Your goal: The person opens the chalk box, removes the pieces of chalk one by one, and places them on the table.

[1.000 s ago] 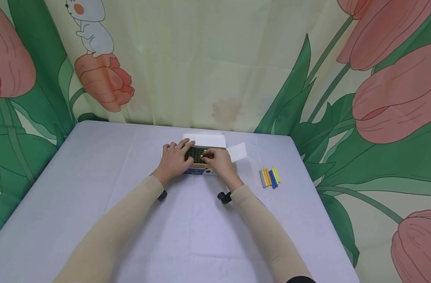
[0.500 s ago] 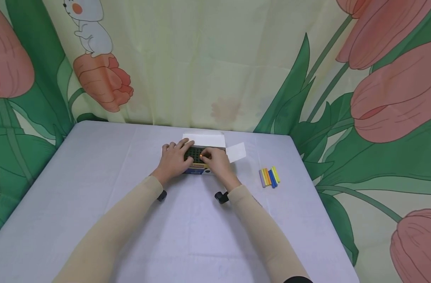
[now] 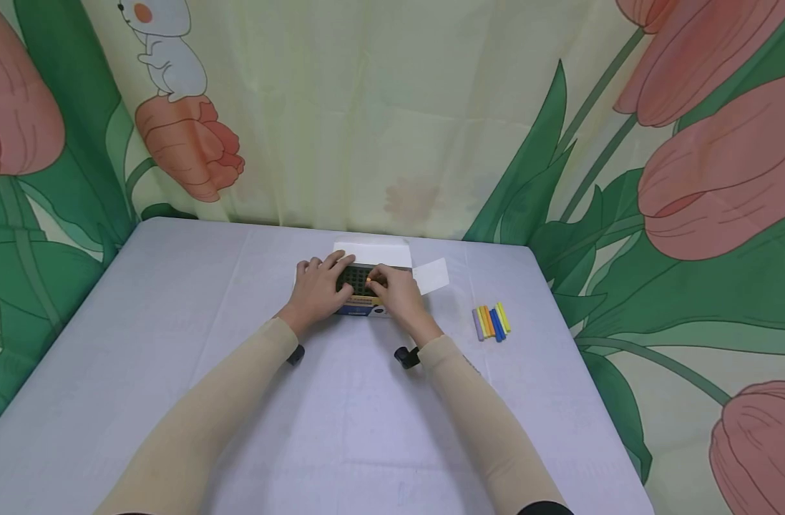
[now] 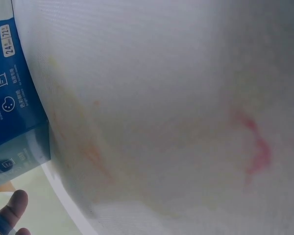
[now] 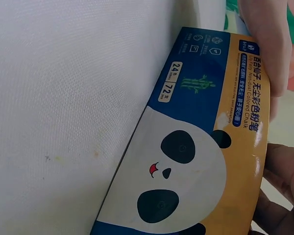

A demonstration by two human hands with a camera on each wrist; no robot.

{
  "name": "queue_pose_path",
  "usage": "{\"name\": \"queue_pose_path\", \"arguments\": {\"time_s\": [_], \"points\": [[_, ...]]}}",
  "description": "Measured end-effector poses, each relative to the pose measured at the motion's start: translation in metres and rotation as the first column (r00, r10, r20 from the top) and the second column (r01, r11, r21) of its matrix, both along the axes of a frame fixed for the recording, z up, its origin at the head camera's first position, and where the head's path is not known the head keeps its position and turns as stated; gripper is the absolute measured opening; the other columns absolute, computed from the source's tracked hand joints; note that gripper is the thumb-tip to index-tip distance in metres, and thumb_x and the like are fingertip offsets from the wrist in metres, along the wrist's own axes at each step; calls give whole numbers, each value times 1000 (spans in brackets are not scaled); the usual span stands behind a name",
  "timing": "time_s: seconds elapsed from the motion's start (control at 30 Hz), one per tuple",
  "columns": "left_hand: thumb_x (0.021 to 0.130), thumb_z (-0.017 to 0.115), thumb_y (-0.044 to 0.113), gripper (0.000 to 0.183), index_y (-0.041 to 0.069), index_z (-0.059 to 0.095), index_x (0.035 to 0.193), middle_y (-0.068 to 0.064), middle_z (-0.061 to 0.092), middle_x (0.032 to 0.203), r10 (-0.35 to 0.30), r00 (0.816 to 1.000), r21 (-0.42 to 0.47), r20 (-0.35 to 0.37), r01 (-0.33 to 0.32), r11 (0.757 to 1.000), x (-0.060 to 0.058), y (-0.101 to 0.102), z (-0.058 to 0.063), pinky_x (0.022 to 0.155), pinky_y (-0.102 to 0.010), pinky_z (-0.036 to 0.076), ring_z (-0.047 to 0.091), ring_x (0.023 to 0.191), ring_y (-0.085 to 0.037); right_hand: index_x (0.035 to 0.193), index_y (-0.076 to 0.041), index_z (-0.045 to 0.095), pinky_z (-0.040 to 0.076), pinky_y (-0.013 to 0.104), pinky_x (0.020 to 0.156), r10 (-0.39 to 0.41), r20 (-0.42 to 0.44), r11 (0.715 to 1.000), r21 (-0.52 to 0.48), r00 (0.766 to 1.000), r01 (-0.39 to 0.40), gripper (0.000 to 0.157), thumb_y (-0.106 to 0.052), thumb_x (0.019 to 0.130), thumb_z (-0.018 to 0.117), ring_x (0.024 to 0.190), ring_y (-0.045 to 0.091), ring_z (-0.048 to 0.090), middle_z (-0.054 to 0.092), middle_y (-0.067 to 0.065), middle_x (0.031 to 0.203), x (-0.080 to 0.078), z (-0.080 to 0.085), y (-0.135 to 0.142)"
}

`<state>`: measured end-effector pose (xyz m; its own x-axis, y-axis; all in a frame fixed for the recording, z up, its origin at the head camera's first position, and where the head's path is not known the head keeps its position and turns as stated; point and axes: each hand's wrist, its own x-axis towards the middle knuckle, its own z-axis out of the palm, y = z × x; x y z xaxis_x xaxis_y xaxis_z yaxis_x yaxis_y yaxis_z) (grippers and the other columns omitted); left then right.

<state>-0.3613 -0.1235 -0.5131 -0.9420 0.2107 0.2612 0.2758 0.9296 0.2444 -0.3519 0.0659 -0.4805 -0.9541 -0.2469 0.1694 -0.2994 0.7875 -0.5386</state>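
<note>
A printed chalk box (image 5: 186,147) with a panda on its front stands towards the back of the table, its upper side open on a dark tray with rows of holes (image 3: 351,280). At its left end my left hand (image 3: 315,290) holds the box, index finger towards the far edge and thumb near the front edge. My right hand (image 3: 395,290) pinches a small orange chalk stick (image 3: 368,280) over the holes; only its end shows. The box's blue front (image 4: 14,83) also fills the left edge of the left wrist view, with fingertips (image 4: 17,208) below it.
Several chalk sticks (image 3: 491,323) in purple, yellow, orange, blue and white lie on the white-covered table (image 3: 379,429) at the right. A white box flap (image 3: 433,277) sticks out to the right, and the raised lid (image 3: 373,253) stands behind. A printed curtain (image 3: 366,129) hangs beyond the table.
My right hand shifts slightly while pinching the orange chalk over the tray, and less of the chalk's end shows. The left hand and the chalk sticks on the table stay in place.
</note>
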Motion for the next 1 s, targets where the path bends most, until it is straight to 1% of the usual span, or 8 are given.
{"name": "queue_pose_path", "arguments": {"time_s": [0.17,0.3,0.4,0.53,0.63,0.9,1.0], "points": [[85,41,45,63,33,35,147,1,35,151,-3,1000,10,-5,3,1000,0,0,1,94,-56,26,46,111,-34,100,-23,65,51,29,70,0,12,1000,-22,1000,0,13,-32,91,62,82,9,64,70,-6,98,0,2,1],[85,40,46,63,33,35,147,1,35,151,-2,1000,5,-4,2,1000,0,1,1,94,-57,26,46,110,-34,101,-23,64,50,29,69,15,13,998,-54,1000,-14,12,-30,93,60,80,9,63,71,-6,94,0,5,3],[85,41,45,63,33,35,146,1,34,151,-2,1000,11,1,2,1000,1,0,1,94,-57,25,46,110,-34,104,-23,62,49,28,63,29,20,998,-59,999,-28,12,-30,95,56,73,9,62,70,-7,90,0,5,4],[85,42,44,63,33,35,146,1,35,151,-2,1000,14,1,2,1000,0,0,1,94,-57,25,46,109,-35,110,-24,58,45,28,58,33,9,998,-51,999,-32,16,-31,97,52,65,11,58,69,-4,86,0,7,5],[85,42,44,63,33,36,146,1,35,151,1,1000,15,-4,-1,1000,0,0,0,94,-57,26,46,109,-35,113,-25,56,44,28,57,31,-5,998,-46,1000,-31,18,-33,98,50,62,12,56,68,-2,83,-1,8,5],[85,42,45,63,34,34,147,2,33,151,4,1000,14,10,-5,1000,0,0,1,94,-56,25,45,110,-34,113,-26,51,38,29,47,37,16,997,-62,999,-36,19,-37,99,45,49,15,46,58,0,61,2,12,6],[85,42,45,63,34,34,147,2,34,151,4,1000,17,13,-4,1000,1,1,2,94,-56,25,45,110,-34,113,-26,49,38,29,46,40,21,997,-69,999,-39,19,-37,99,43,48,16,46,60,0,63,2,14,6]]}}
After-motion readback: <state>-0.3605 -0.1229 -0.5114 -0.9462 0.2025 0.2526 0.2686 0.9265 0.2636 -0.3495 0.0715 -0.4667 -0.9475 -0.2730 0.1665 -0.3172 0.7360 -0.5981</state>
